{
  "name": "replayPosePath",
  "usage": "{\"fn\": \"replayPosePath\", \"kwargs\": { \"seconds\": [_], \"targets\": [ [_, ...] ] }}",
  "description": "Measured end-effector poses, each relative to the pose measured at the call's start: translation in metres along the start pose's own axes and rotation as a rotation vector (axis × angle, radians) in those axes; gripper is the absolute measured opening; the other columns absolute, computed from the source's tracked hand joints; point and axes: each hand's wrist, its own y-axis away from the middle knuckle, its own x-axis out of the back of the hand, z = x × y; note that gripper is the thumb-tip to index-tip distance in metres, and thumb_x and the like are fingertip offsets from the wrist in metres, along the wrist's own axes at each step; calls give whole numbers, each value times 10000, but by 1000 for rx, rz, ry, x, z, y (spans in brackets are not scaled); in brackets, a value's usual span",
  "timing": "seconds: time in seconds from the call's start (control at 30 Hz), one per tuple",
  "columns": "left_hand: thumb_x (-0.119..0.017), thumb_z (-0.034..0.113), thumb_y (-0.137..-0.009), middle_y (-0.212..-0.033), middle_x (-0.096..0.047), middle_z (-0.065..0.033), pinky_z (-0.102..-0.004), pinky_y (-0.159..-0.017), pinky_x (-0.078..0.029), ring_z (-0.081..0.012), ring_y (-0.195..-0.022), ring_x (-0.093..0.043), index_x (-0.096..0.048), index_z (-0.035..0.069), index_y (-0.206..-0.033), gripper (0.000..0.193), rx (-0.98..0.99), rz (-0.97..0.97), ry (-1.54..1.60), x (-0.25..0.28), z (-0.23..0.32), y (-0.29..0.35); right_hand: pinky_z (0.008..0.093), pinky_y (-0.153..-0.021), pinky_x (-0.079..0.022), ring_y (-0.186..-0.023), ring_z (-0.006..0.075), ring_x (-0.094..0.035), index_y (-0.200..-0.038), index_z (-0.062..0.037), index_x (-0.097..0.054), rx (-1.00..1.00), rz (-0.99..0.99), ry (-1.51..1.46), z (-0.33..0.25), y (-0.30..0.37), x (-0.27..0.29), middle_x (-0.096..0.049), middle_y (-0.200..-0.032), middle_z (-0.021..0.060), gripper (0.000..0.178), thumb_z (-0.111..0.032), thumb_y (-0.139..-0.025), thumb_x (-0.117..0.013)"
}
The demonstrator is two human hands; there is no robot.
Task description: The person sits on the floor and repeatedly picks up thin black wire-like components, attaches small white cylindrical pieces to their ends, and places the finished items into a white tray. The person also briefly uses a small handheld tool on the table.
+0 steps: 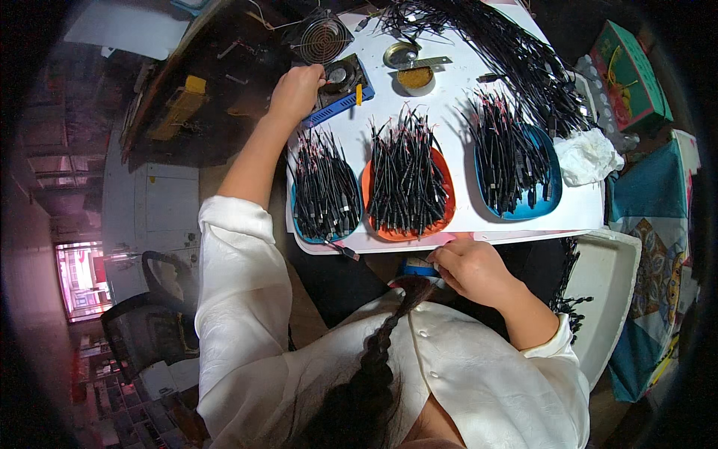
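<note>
My left hand (298,91) reaches to the back left of the white table (460,183). Its fingers are closed together beside a blue vented device (335,105) with a dark top and a round metal part. What they pinch, if anything, is hidden. Close to my body, at the table's front edge, my right hand (470,271) has its fingers pinched together; I cannot make out what is in them. Between the hands stand bundles of short black cables with bare reddish wire ends, in a blue tray (298,224), an orange tray (449,217) and another blue tray (555,179).
A round fan (323,41) stands behind the device. An open tin (416,81) of amber material has a metal strip (422,63) across it. Long black cables (508,45) heap at the back right, near a crumpled white cloth (589,157). A white bin (609,299) stands at right.
</note>
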Motion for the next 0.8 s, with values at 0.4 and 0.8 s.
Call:
{"fn": "replayPosePath", "kwargs": {
  "seconds": [0.4,0.8],
  "targets": [
    [-626,107,-840,-835,-642,-212,-476,-691,-477,-401,-810,-618,-616,11,-891,110,-8,-17,-8,-3,1,-5,390,-650,-512,-728,306,-631,-862,-18,-639,2,9,-20,-1,-1,2,-625,-753,118,142,-86,-738,-660],
    [-624,151,-847,-791,-636,-214,-471,-680,-481,-399,-793,-621,-612,25,-859,127,-3,-2,-16,-2,2,-4,385,-652,-510,-750,303,-630,-903,-40,-641,27,35,-31,2,-1,0,-635,-794,113,183,-50,-722,-668]
  ]
}}
